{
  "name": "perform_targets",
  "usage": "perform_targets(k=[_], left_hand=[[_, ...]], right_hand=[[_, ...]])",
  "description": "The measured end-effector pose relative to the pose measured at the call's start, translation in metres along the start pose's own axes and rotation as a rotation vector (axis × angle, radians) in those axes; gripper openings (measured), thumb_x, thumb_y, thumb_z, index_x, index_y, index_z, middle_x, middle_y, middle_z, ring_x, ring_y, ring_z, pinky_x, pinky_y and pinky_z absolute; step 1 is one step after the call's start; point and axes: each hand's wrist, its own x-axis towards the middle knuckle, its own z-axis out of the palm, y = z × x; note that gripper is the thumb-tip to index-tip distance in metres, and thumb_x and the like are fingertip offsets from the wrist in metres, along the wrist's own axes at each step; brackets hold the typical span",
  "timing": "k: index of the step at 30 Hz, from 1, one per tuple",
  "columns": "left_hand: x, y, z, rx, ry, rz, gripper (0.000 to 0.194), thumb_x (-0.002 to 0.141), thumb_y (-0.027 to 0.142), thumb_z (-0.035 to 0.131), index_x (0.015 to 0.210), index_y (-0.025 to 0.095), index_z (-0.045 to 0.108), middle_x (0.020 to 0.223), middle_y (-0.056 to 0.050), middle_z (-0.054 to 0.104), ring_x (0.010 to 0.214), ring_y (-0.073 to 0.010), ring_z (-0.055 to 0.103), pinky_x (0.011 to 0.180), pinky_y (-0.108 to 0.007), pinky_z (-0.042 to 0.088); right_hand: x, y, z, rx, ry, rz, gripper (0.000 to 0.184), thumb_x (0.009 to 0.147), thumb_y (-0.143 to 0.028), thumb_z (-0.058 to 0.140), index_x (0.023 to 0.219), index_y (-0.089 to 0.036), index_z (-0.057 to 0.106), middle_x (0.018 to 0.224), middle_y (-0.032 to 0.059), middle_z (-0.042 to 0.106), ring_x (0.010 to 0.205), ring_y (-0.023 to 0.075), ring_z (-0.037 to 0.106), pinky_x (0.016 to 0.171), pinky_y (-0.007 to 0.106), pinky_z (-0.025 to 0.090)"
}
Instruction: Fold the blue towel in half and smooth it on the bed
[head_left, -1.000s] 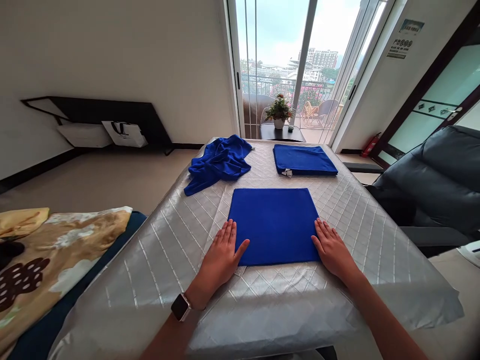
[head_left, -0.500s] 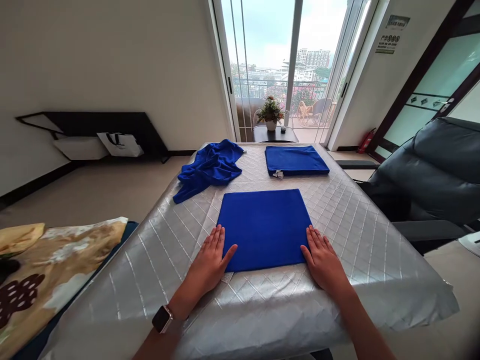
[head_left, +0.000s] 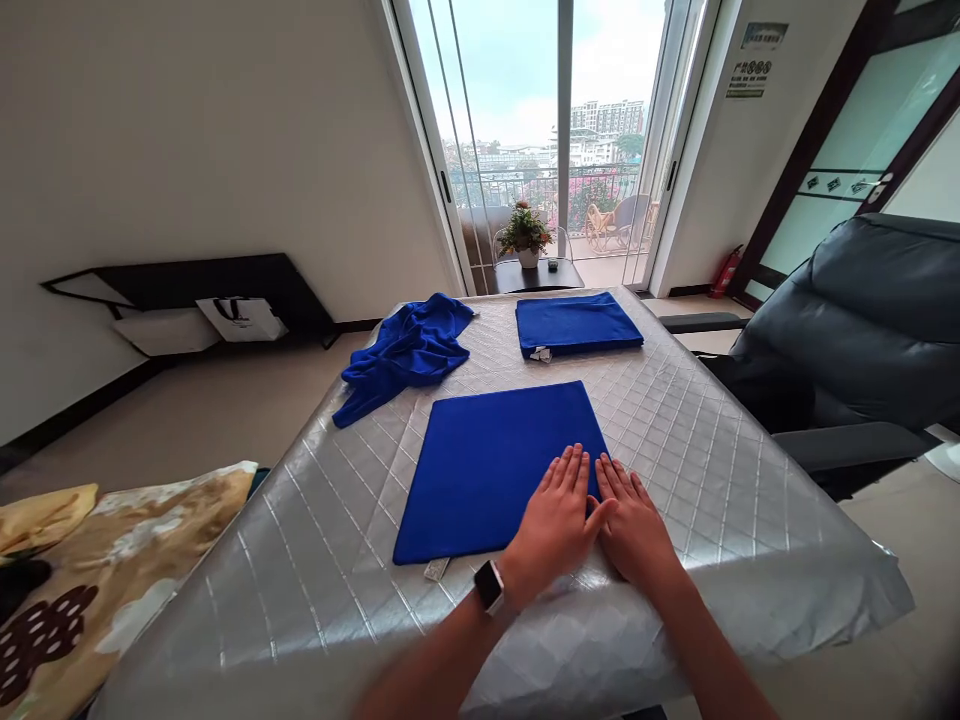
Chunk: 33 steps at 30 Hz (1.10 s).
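A blue cloth [head_left: 480,470], folded into a flat rectangle, lies on the table with a small white tag [head_left: 436,569] poking out at its near edge. My left hand [head_left: 559,510] rests flat over its near right part, fingers stretched forward, a watch on the wrist. Beside it, my right hand [head_left: 634,520] lies flat along the cloth's right edge, and the left thumb overlaps it. Farther back sit a stack of folded blue cloth [head_left: 577,325] with white tags and a crumpled blue cloth [head_left: 412,350] to its left.
A silver quilted cover [head_left: 315,540] spreads over the table. On the right stands a black armchair [head_left: 847,330]. A patterned blanket [head_left: 150,560] is at the lower left. Beyond the table, a potted plant [head_left: 527,235] stands by the glass sliding door.
My left hand has moved right across the folded cloth to beside my right hand, which stays at the right edge. The cloth's near left corner now shows uncovered. The view has shifted slightly.
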Motion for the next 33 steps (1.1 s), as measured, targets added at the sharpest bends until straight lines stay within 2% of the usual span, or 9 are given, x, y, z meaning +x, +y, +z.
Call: perform_targets(k=[2, 5, 11, 14, 18, 22, 26, 33], left_hand=[[0.006, 0.006, 0.01, -0.005, 0.016, 0.017, 0.071, 0.106, 0.054, 0.022, 0.158, 0.007, 0.03, 0.167, -0.016, 0.027, 0.156, -0.0242, 0.018, 0.127, -0.045, 0.025], [0.003, 0.003, 0.016, -0.012, 0.004, -0.003, 0.07, 0.107, 0.054, 0.021, 0.159, 0.008, 0.03, 0.167, -0.015, 0.027, 0.156, -0.0234, 0.018, 0.128, -0.044, 0.024], [-0.018, -0.02, 0.006, 0.002, -0.07, -0.064, 0.075, 0.105, 0.058, 0.019, 0.159, 0.008, 0.029, 0.167, -0.015, 0.027, 0.156, -0.0246, 0.021, 0.127, -0.046, 0.027], [-0.04, -0.047, 0.001, 0.035, -0.072, -0.123, 0.076, 0.104, 0.062, 0.022, 0.16, 0.012, 0.027, 0.167, -0.013, 0.027, 0.155, -0.0248, 0.023, 0.126, -0.047, 0.028], [-0.083, -0.099, -0.003, 0.094, -0.041, -0.253, 0.074, 0.104, 0.062, 0.024, 0.162, 0.016, 0.023, 0.167, -0.011, 0.027, 0.155, -0.0252, 0.024, 0.126, -0.048, 0.027], [-0.119, -0.135, -0.006, 0.135, 0.009, -0.401, 0.076, 0.104, 0.062, 0.024, 0.162, 0.013, 0.02, 0.167, -0.014, 0.026, 0.155, -0.0274, 0.024, 0.126, -0.05, 0.026], [-0.13, -0.14, -0.006, 0.154, 0.079, -0.474, 0.078, 0.103, 0.063, 0.024, 0.162, 0.012, 0.017, 0.167, -0.015, 0.026, 0.155, -0.0274, 0.024, 0.126, -0.051, 0.025], [-0.128, -0.133, -0.007, 0.164, 0.111, -0.462, 0.08, 0.102, 0.065, 0.024, 0.161, 0.01, 0.023, 0.166, -0.015, 0.03, 0.154, -0.027, 0.027, 0.126, -0.05, 0.027]], right_hand=[[-0.001, 0.0, 0.0, -0.019, 0.0, -0.026, 0.06, 0.104, -0.032, 0.03, 0.161, -0.014, 0.029, 0.168, 0.0061, 0.018, 0.156, 0.0227, 0.016, 0.128, 0.044, 0.015], [-0.001, 0.001, 0.0, -0.012, -0.003, -0.024, 0.06, 0.105, -0.035, 0.029, 0.161, -0.013, 0.028, 0.168, 0.0067, 0.019, 0.156, 0.0227, 0.016, 0.127, 0.044, 0.017], [0.001, 0.002, 0.002, 0.054, 0.025, 0.007, 0.063, 0.107, -0.043, 0.025, 0.161, -0.011, 0.028, 0.168, 0.0074, 0.022, 0.156, 0.0222, 0.018, 0.128, 0.044, 0.016], [0.001, 0.001, 0.001, 0.062, 0.024, 0.017, 0.064, 0.107, -0.045, 0.024, 0.162, -0.012, 0.026, 0.168, 0.0061, 0.021, 0.156, 0.0215, 0.018, 0.128, 0.044, 0.016], [0.0, 0.001, 0.001, 0.067, 0.017, 0.017, 0.064, 0.107, -0.045, 0.024, 0.162, -0.013, 0.027, 0.168, 0.0059, 0.023, 0.156, 0.021, 0.016, 0.128, 0.043, 0.016], [0.0, 0.003, 0.005, 0.057, 0.03, 0.018, 0.064, 0.107, -0.046, 0.023, 0.162, -0.013, 0.028, 0.168, 0.0065, 0.024, 0.156, 0.0213, 0.017, 0.128, 0.043, 0.016], [0.0, 0.005, 0.009, 0.021, 0.032, 0.013, 0.066, 0.106, -0.047, 0.02, 0.162, -0.013, 0.028, 0.168, 0.0057, 0.023, 0.156, 0.0209, 0.017, 0.128, 0.043, 0.016], [0.0, 0.006, 0.008, 0.021, 0.025, 0.004, 0.066, 0.107, -0.049, 0.017, 0.162, -0.015, 0.025, 0.168, 0.0056, 0.024, 0.156, 0.0206, 0.017, 0.127, 0.045, 0.017]])
